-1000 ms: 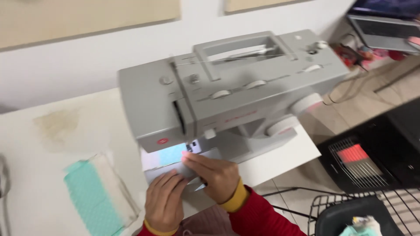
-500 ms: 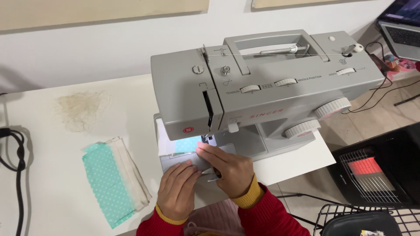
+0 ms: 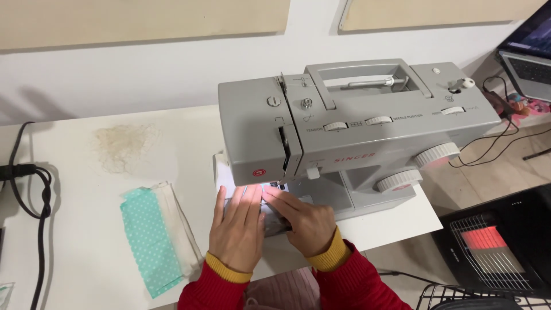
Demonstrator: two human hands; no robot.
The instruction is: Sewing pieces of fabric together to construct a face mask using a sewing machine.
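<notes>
Both of my hands lie flat on the bed of the sewing machine (image 3: 356,126), under its lit needle area. My left hand (image 3: 236,228) rests palm down with fingers spread and open, pressing on a pale piece of fabric (image 3: 228,182) there; I cannot tell how far the fabric reaches under the palm. My right hand (image 3: 304,221) sits just beside it, fingers extended toward the needle, touching the same spot and gripping nothing. Red sleeves with yellow cuffs cover my wrists. To the left on the white bench (image 3: 74,229) lies a folded teal polka-dot cloth (image 3: 150,241) over a cream layer, well apart from my hands. Farther left runs a black cable (image 3: 40,201). On the floor to the right glows a heater (image 3: 488,252).
</notes>
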